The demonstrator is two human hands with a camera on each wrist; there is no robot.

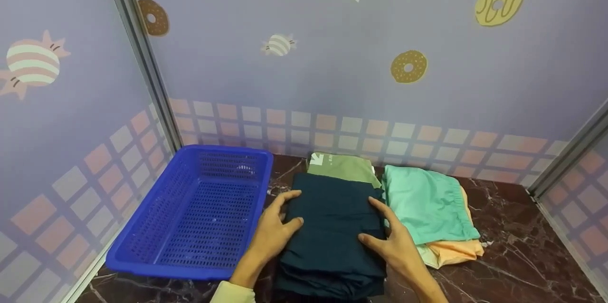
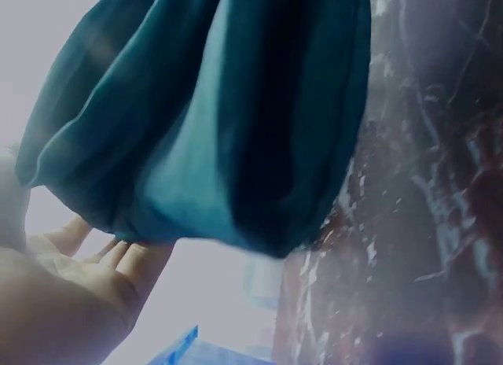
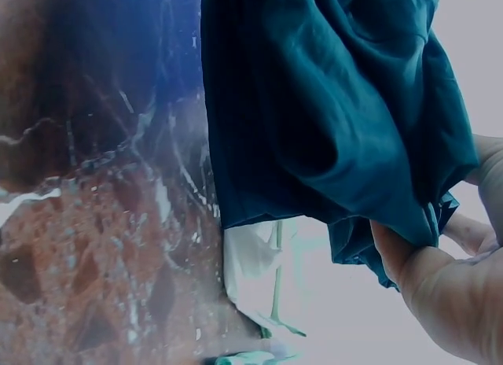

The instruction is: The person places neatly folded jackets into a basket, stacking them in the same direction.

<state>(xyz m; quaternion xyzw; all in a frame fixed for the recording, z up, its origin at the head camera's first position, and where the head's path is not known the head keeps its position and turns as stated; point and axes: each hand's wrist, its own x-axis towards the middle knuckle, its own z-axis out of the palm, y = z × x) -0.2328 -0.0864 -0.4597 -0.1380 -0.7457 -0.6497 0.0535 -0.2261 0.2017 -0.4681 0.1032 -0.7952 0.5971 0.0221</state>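
A dark teal folded garment (image 1: 335, 227) lies in front of me, with loose folds bunched at its near end. My left hand (image 1: 275, 229) touches its left edge, thumb tip on the upper face and forefinger farther up the side. On the opposite edge my right hand (image 1: 394, 241) has its fingers spread, thumb and forefinger against the cloth. In the left wrist view the garment (image 2: 212, 129) hangs over its side in deep folds, the left hand (image 2: 86, 290) beside it. In the right wrist view the fingers of the right hand (image 3: 440, 278) meet the cloth (image 3: 314, 121).
A blue perforated basket (image 1: 190, 272) stands to the left. Behind the dark garment lies a green garment (image 1: 346, 167) with white print. At right, mint shorts (image 1: 427, 203) lie over a peach garment (image 1: 456, 251). Patterned panels (image 1: 304, 75) border the dark marbled surface (image 1: 517, 236).
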